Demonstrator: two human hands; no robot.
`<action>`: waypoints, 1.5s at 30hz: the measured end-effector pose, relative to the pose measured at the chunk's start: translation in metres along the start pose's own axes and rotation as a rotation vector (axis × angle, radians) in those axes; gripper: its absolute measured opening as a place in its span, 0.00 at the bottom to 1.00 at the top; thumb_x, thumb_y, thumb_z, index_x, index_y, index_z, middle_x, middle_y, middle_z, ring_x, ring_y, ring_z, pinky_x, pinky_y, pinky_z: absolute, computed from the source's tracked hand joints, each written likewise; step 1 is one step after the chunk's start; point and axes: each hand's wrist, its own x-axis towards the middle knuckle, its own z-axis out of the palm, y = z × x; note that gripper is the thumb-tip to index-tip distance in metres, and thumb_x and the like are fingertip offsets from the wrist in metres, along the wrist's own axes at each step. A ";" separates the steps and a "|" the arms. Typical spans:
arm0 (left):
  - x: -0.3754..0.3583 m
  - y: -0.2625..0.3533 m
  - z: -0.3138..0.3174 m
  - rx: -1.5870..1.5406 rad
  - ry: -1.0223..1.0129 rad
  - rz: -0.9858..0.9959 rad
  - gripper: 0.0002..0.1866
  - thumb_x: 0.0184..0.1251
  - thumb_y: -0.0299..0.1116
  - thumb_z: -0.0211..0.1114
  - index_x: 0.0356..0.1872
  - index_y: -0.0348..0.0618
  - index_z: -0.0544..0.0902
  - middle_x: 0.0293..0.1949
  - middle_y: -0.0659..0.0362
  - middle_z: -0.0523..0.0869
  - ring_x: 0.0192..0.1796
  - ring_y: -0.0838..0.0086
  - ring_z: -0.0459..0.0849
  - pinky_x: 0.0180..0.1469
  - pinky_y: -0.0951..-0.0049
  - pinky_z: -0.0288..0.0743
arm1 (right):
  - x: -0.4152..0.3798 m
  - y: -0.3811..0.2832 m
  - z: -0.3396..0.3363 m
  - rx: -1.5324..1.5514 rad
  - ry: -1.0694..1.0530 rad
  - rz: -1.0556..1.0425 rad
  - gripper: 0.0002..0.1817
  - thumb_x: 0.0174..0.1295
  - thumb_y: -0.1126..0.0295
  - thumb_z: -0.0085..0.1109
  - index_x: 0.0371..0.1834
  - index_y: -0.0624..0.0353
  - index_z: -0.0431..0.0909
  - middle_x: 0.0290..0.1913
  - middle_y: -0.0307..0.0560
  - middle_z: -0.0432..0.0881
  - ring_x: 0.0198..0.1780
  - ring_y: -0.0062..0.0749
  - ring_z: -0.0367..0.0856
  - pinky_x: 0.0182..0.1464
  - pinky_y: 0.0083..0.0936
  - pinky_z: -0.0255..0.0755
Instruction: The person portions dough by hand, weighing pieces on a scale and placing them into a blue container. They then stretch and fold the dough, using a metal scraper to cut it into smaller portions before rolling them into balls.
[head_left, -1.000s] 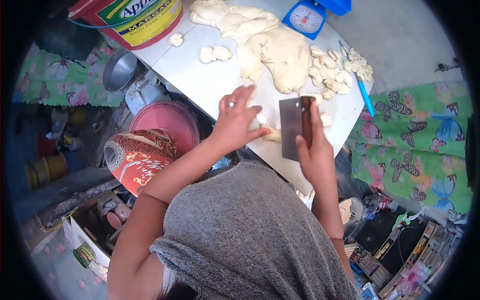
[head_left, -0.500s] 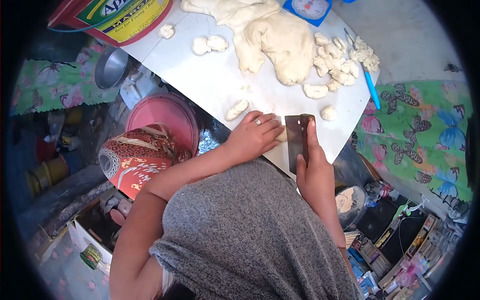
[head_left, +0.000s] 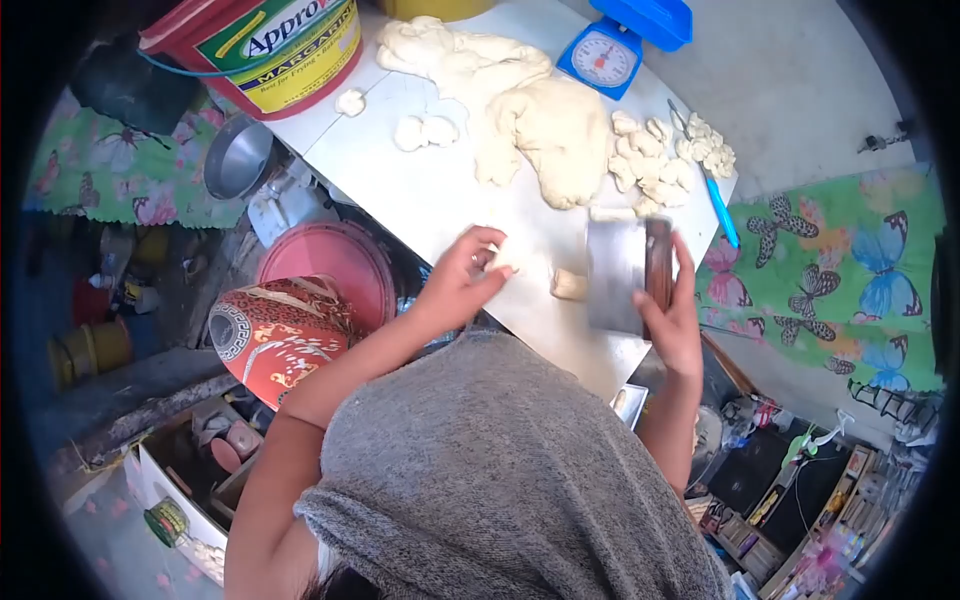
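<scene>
My right hand point(head_left: 672, 318) grips the wooden handle of a dough scraper point(head_left: 616, 278), its broad metal blade turned flat toward the camera. Just left of the blade, a short cut piece of dough point(head_left: 569, 285) lies on the white tabletop point(head_left: 530, 225). My left hand point(head_left: 463, 280) is curled with thumb and fingers around a small piece of dough point(head_left: 500, 256), mostly covered by the fingers. Beyond both hands spreads a large mass of dough point(head_left: 555, 140). Several small dough lumps point(head_left: 645, 160) are heaped to its right.
A blue kitchen scale point(head_left: 603, 58) stands at the far edge, near a blue-handled knife point(head_left: 721, 212) beside more dough lumps. At far left sits a red margarine bucket point(head_left: 290, 60). Two joined dough balls point(head_left: 425, 132) lie nearby. A pink tub point(head_left: 330, 260) stands below the table's left edge.
The scraper has moved right and tipped from upright to show its blade flat. My left hand has drawn back left from the dough by the blade. The view has shifted slightly.
</scene>
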 end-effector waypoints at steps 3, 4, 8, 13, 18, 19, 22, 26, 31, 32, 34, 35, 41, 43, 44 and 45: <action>0.010 0.030 -0.003 -0.536 0.067 -0.161 0.16 0.66 0.27 0.54 0.53 0.38 0.66 0.45 0.52 0.76 0.42 0.70 0.79 0.48 0.70 0.73 | -0.028 -0.002 -0.024 -0.061 -0.269 0.527 0.39 0.50 0.86 0.49 0.68 0.57 0.51 0.65 0.53 0.61 0.68 0.38 0.59 0.66 0.28 0.51; 0.015 0.030 -0.008 -0.618 0.020 -0.236 0.16 0.67 0.28 0.51 0.54 0.36 0.67 0.45 0.51 0.76 0.43 0.68 0.79 0.47 0.68 0.74 | -0.037 0.031 -0.032 -0.081 -0.318 0.386 0.36 0.50 0.84 0.51 0.67 0.58 0.55 0.58 0.48 0.71 0.61 0.31 0.68 0.60 0.24 0.59; 0.019 0.033 -0.010 -0.762 0.009 -0.306 0.19 0.67 0.29 0.52 0.57 0.35 0.67 0.45 0.51 0.76 0.43 0.67 0.79 0.49 0.67 0.74 | -0.026 0.020 -0.026 -0.105 -0.431 0.425 0.31 0.48 0.80 0.60 0.60 0.59 0.68 0.53 0.45 0.75 0.53 0.32 0.73 0.57 0.28 0.63; 0.018 0.046 0.017 -0.370 -0.119 -0.126 0.22 0.63 0.24 0.52 0.60 0.37 0.69 0.40 0.57 0.75 0.45 0.72 0.79 0.50 0.73 0.72 | 0.020 -0.038 0.030 -0.632 -0.250 -0.329 0.29 0.47 0.74 0.65 0.57 0.52 0.72 0.48 0.52 0.76 0.48 0.47 0.74 0.55 0.34 0.66; 0.024 0.062 0.030 -0.568 -0.006 -0.028 0.32 0.64 0.30 0.60 0.67 0.43 0.56 0.49 0.56 0.71 0.47 0.73 0.78 0.49 0.74 0.75 | 0.083 -0.049 0.043 -0.558 -0.478 -0.481 0.21 0.48 0.75 0.65 0.49 0.54 0.77 0.44 0.45 0.79 0.45 0.40 0.76 0.51 0.30 0.68; 0.025 0.063 0.025 -0.568 -0.004 -0.021 0.32 0.64 0.30 0.60 0.67 0.43 0.56 0.49 0.56 0.71 0.47 0.73 0.78 0.49 0.74 0.75 | 0.100 -0.052 0.033 -0.531 -0.486 -0.436 0.19 0.48 0.75 0.65 0.47 0.55 0.78 0.44 0.43 0.79 0.44 0.38 0.76 0.50 0.29 0.68; 0.021 0.060 0.002 -0.213 0.152 0.026 0.25 0.65 0.34 0.59 0.61 0.38 0.64 0.56 0.54 0.70 0.51 0.68 0.78 0.51 0.72 0.73 | 0.175 -0.081 0.001 -0.641 -0.076 -0.452 0.14 0.52 0.71 0.63 0.44 0.57 0.79 0.45 0.43 0.79 0.41 0.29 0.76 0.49 0.26 0.68; 0.011 0.037 -0.018 -0.058 0.325 0.061 0.19 0.63 0.31 0.60 0.53 0.36 0.72 0.55 0.55 0.71 0.52 0.69 0.77 0.52 0.71 0.71 | 0.311 -0.093 -0.048 -0.631 0.151 -0.492 0.17 0.53 0.65 0.63 0.45 0.59 0.78 0.38 0.46 0.79 0.40 0.28 0.76 0.45 0.24 0.69; 0.003 0.027 -0.019 0.456 0.361 0.196 0.14 0.59 0.30 0.64 0.46 0.39 0.78 0.49 0.51 0.76 0.53 0.65 0.76 0.51 0.70 0.71 | 0.405 -0.088 -0.073 -0.780 0.078 -0.372 0.20 0.52 0.62 0.63 0.47 0.59 0.78 0.39 0.48 0.83 0.40 0.30 0.80 0.44 0.25 0.71; 0.003 0.022 -0.020 0.556 0.359 0.227 0.14 0.59 0.31 0.63 0.46 0.40 0.78 0.49 0.51 0.76 0.54 0.63 0.75 0.52 0.69 0.70 | 0.409 -0.088 -0.067 -0.922 0.080 -0.359 0.19 0.53 0.63 0.62 0.46 0.59 0.79 0.38 0.48 0.83 0.39 0.31 0.81 0.44 0.26 0.72; 0.005 0.015 -0.022 0.649 0.364 0.236 0.15 0.59 0.32 0.63 0.47 0.40 0.78 0.50 0.50 0.76 0.54 0.59 0.74 0.55 0.67 0.68 | 0.419 -0.090 -0.058 -1.065 0.076 -0.344 0.17 0.53 0.64 0.61 0.45 0.58 0.80 0.37 0.47 0.83 0.38 0.31 0.81 0.43 0.26 0.72; 0.005 0.011 -0.022 0.647 0.367 0.233 0.15 0.59 0.32 0.63 0.47 0.40 0.78 0.50 0.50 0.76 0.54 0.59 0.74 0.55 0.67 0.68 | 0.423 -0.090 -0.055 -1.126 0.033 -0.333 0.16 0.54 0.64 0.60 0.45 0.56 0.80 0.38 0.47 0.83 0.39 0.32 0.81 0.44 0.27 0.72; 0.003 -0.006 -0.029 0.690 0.327 0.223 0.16 0.59 0.32 0.63 0.48 0.40 0.78 0.51 0.50 0.75 0.55 0.59 0.74 0.55 0.66 0.68 | 0.479 -0.065 -0.062 -1.276 -0.101 -0.301 0.15 0.56 0.65 0.57 0.46 0.53 0.81 0.41 0.51 0.83 0.42 0.35 0.82 0.48 0.29 0.72; 0.002 -0.003 -0.030 0.646 0.335 0.222 0.16 0.60 0.31 0.62 0.48 0.39 0.77 0.51 0.50 0.75 0.56 0.59 0.74 0.56 0.66 0.67 | 0.491 -0.060 -0.065 -1.329 -0.107 -0.308 0.16 0.56 0.65 0.56 0.47 0.54 0.81 0.42 0.52 0.83 0.43 0.35 0.82 0.49 0.29 0.72; 0.002 -0.002 -0.030 0.647 0.334 0.218 0.16 0.60 0.31 0.62 0.48 0.39 0.77 0.51 0.50 0.75 0.56 0.59 0.74 0.56 0.66 0.67 | 0.494 -0.059 -0.067 -1.300 -0.110 -0.326 0.15 0.56 0.66 0.57 0.47 0.55 0.80 0.42 0.50 0.83 0.42 0.33 0.82 0.47 0.28 0.72; 0.001 -0.001 -0.031 0.632 0.338 0.207 0.16 0.60 0.31 0.62 0.49 0.39 0.77 0.51 0.49 0.75 0.56 0.59 0.73 0.56 0.66 0.67 | 0.496 -0.058 -0.068 -1.272 -0.113 -0.343 0.15 0.56 0.67 0.58 0.47 0.56 0.80 0.41 0.48 0.83 0.41 0.31 0.81 0.46 0.26 0.72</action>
